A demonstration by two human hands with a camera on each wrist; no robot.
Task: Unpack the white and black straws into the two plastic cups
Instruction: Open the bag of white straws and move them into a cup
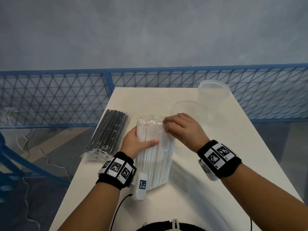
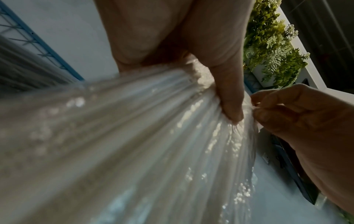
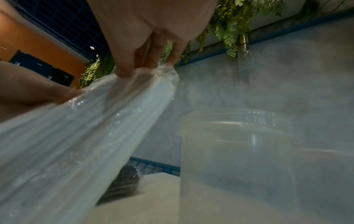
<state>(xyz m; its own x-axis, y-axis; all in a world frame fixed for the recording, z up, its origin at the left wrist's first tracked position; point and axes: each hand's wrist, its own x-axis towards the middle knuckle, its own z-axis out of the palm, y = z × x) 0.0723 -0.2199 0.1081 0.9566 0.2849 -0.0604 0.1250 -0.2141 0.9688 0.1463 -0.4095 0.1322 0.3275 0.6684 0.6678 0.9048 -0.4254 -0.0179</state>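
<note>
While fingers (image 1: 166,125) pinch crinkly film, ridged white straws (image 1: 155,155)

I see both forearms bare to the wrist, no sleeves. Each wrist wears a black band (image 1: 116,170) carrying white tiles printed with black square marker codes; the right one (image 1: 219,160) shows two tiles. At six o'clock of the left band hangs a white module (image 1: 140,186) with its own marker, and a thin black cable (image 1: 119,210) trails from it.
</note>
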